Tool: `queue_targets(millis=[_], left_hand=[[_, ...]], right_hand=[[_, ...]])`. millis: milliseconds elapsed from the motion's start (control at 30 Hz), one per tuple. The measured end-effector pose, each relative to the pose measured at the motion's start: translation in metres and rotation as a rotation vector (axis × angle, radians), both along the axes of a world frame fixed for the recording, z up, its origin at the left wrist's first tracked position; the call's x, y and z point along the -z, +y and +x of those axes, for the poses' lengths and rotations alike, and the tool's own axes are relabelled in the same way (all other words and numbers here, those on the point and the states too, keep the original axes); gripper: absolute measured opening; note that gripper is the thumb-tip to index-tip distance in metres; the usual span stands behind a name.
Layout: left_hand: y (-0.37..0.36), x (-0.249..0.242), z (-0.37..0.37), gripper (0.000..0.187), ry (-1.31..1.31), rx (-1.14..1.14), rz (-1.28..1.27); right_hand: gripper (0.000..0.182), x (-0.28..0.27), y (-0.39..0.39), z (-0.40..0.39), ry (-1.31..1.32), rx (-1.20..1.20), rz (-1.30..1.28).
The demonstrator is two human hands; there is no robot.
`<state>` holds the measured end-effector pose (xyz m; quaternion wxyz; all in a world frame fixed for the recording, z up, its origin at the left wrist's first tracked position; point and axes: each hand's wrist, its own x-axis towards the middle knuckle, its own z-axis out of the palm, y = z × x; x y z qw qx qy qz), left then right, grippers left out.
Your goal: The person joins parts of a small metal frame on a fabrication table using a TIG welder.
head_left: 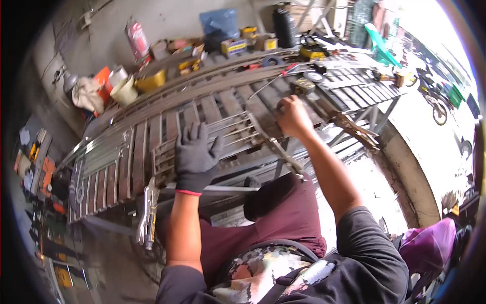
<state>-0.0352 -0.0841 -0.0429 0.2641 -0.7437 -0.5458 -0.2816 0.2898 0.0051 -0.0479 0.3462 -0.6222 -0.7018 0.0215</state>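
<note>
My left hand point(196, 154), in a grey glove with a red cuff edge, rests with fingers spread on a small welded metal grille point(235, 133) of thin parallel rods. Locking pliers point(147, 213) hang at the grille's left end. A second pair of locking pliers point(282, 153) sits at its right end. My bare right hand point(293, 116) is beyond that second pair, over the slatted metal bench point(210, 109), its fingers curled together. Whatever they may hold is hidden. Just past it lies a small boxy object point(304, 86), and a thin rod with a red handle point(276, 79) is nearby.
Along the bench's back stand a blue plastic bag point(219, 25), a black cylinder point(285, 28), small yellow boxes point(234, 47) and pale cups point(124, 90). Flat metal bars point(98, 152) lie at left. Brown scraps point(354, 130) jut from the right edge. A motorbike point(435, 101) is outside.
</note>
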Motion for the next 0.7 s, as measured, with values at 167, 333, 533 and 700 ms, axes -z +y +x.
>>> queue_targets(millis=[167, 333, 533, 700], left_hand=[[-0.020, -0.009, 0.001, 0.062, -0.056, 0.005, -0.029], [-0.026, -0.002, 0.003, 0.082, -0.046, -0.048, -0.098], [-0.021, 0.002, 0.000, 0.098, -0.088, -0.151, -0.222], [-0.008, -0.001, -0.009, 0.097, -0.133, -0.086, -0.158]], right_hand=[[0.026, 0.002, 0.000, -0.005, -0.005, -0.018, 0.060], [0.025, 0.001, 0.000, -0.003, -0.069, -0.006, 0.091], [0.022, -0.003, 0.002, -0.009, -0.109, -0.018, 0.042], [0.021, 0.004, 0.005, -0.006, -0.075, -0.021, 0.003]])
